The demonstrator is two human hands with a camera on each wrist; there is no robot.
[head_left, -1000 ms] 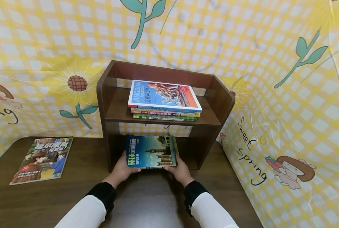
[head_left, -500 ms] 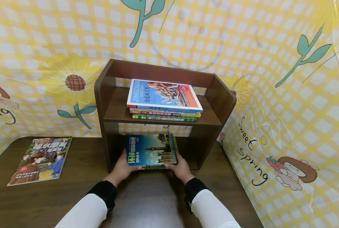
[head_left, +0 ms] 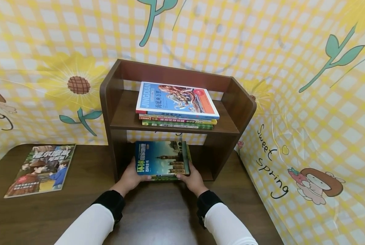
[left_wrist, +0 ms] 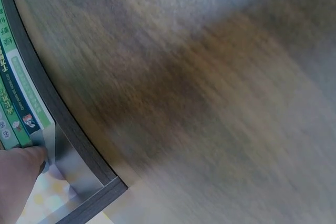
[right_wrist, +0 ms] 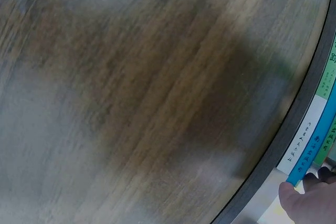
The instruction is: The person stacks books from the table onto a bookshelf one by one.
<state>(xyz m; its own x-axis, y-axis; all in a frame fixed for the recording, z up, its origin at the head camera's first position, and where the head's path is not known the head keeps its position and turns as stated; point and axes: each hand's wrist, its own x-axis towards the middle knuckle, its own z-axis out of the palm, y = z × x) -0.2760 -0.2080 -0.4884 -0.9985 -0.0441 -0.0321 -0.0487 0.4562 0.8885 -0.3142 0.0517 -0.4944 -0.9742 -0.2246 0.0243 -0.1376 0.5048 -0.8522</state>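
A stack of books [head_left: 161, 158] lies flat in the lower compartment of a brown bookshelf [head_left: 243, 109]. Its top cover is blue and shows a clock tower. My left hand [head_left: 129, 177] grips the stack's left side, the thumb along the front edge. On the opposite side my right hand [head_left: 193, 178] holds it the same way. In the left wrist view, green and dark blue spines [left_wrist: 21, 93] lie close over the shelf's bottom board, with the left thumb against them. White, blue and green spines [right_wrist: 310, 135] show beside the right thumb in the right wrist view. Most fingers are hidden.
Several more books [head_left: 177, 100] lie piled on the upper shelf. A magazine-like book [head_left: 41, 170] lies on the brown table [head_left: 158, 211] to the left. Yellow checked cloth [head_left: 292, 68] hangs behind and to the right.
The stack has tipped and shifted slightly back into the lower compartment, so green spines now show beneath the top book. Both hands keep their hold. The head view has shifted slightly.
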